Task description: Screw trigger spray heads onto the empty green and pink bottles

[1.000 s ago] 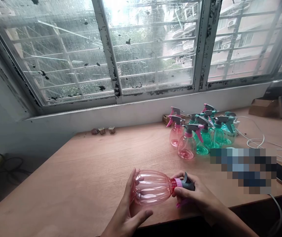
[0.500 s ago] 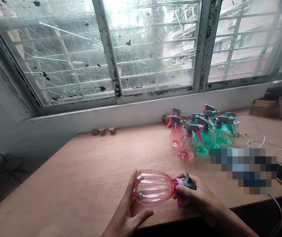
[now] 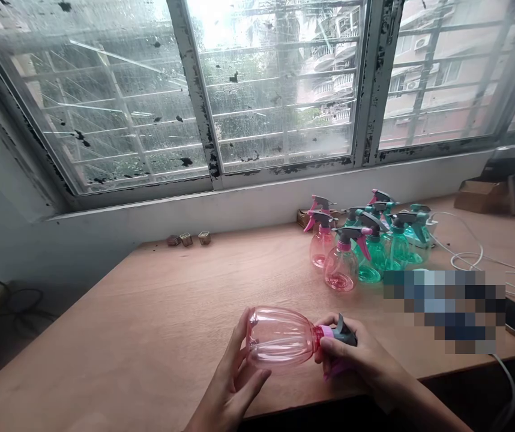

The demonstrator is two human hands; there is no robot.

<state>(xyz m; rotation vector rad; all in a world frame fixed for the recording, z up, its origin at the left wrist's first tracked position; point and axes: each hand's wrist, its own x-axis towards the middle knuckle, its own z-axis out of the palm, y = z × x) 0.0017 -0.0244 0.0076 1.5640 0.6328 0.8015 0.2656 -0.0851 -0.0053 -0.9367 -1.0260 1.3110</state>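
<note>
A clear pink spray bottle [image 3: 280, 337] with ribbed sides lies on its side in the air above the table's near part, its base to the left. My right hand [image 3: 352, 351] is closed around its neck and grey-and-pink spray head [image 3: 344, 335]. At the other end, my left hand [image 3: 234, 366] cups the base, fingers behind it and the thumb close below the lower side. Parts of the trigger are hidden by my right fingers.
Behind stand several pink spray bottles [image 3: 341, 270] and green spray bottles [image 3: 370, 264] in a cluster. Small cube-shaped pieces [image 3: 204, 238] lie at the table's back edge. White cables [image 3: 467, 255] and a cardboard box [image 3: 482, 195] are at the right.
The bottle's body has turned about its long axis, its ribs now showing differently. My left thumb has moved up and left, closer to the bottle. My right hand has barely moved.
</note>
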